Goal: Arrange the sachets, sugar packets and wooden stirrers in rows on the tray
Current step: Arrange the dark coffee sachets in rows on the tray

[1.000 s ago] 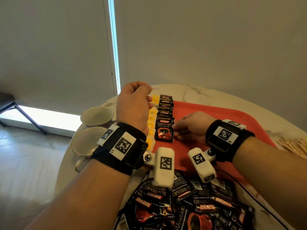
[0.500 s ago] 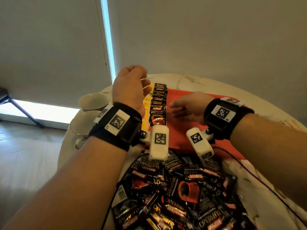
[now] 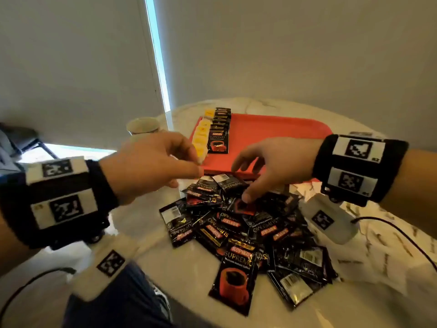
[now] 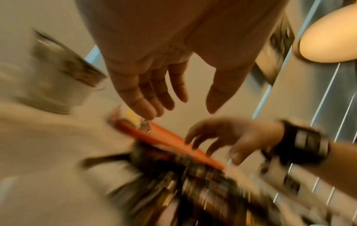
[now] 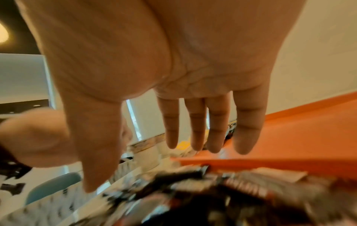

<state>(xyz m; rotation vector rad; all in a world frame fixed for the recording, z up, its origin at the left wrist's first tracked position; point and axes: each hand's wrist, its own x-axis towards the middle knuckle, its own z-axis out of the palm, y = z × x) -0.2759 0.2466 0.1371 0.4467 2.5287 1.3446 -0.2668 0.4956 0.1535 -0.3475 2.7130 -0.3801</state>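
Observation:
A red tray [image 3: 279, 129] lies at the far side of the marble table [image 3: 146, 235]. Along its left edge run a row of yellow sugar packets [image 3: 201, 136] and a row of black coffee sachets [image 3: 219, 131]. A loose pile of black sachets [image 3: 248, 233] lies in front of the tray. My left hand [image 3: 189, 176] hovers empty over the tray's near left corner, fingers straight [image 4: 183, 107]. My right hand [image 3: 243, 183] is spread over the pile's far end, its thumb tip touching a sachet [image 5: 133, 165]. No wooden stirrers are in view.
A pale cup [image 3: 143, 126] stands left of the tray near the table's edge. Cables run from both wrist cameras across the table, one on the right [image 3: 406, 235]. A wall stands close behind the table.
Both hands have drawn back from the rows on the tray toward the loose pile. The left hand's curled fingers have straightened. The right hand has spread and dropped onto the pile.

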